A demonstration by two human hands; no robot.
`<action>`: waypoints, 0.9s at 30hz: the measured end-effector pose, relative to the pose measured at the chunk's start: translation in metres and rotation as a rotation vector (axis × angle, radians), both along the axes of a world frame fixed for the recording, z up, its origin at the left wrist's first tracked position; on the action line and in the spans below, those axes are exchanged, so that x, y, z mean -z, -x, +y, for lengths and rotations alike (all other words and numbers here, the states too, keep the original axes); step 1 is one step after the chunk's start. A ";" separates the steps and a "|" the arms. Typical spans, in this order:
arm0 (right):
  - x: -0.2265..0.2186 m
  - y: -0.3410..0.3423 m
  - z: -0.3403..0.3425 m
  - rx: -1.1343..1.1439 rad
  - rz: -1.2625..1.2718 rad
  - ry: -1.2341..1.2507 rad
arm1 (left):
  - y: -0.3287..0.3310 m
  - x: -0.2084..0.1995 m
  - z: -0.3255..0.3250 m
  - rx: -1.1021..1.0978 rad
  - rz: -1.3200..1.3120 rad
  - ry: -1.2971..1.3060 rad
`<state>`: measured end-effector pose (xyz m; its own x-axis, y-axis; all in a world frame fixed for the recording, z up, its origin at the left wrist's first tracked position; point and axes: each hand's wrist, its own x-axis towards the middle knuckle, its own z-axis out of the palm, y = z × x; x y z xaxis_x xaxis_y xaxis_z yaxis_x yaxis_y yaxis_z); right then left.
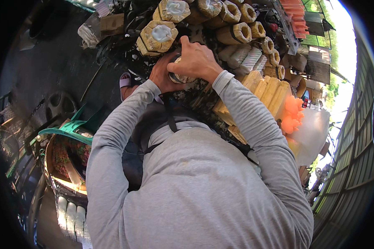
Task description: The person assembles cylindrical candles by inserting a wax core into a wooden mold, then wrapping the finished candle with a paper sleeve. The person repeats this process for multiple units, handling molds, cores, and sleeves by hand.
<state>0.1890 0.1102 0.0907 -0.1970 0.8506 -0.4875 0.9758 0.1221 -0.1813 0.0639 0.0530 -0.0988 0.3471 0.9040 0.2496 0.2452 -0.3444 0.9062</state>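
Both my hands meet in front of me at the top middle. My left hand (163,74) curls around the side of a round, pale piece with a dark band (183,78), its fingers partly hidden. Over the top of that piece bends my right hand (199,60), fingers closed down on it. The hands cover most of the piece, so its kind does not show. Just beyond them stands a yellowish hexagonal mould (147,45) with a glossy white fill on top. Behind it is a second such mould (164,14).
Several hollow yellowish moulds (234,33) lie at the back right, near white twisted pieces (249,58). Yellow blocks (274,93) and an orange cluster (292,114) are at my right. A basket (50,162) with a green cover (72,128) stands at my left.
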 end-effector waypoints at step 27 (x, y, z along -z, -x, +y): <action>0.082 -0.108 -0.006 1.079 0.944 0.327 | -0.005 0.021 -0.003 -0.013 -0.205 -0.265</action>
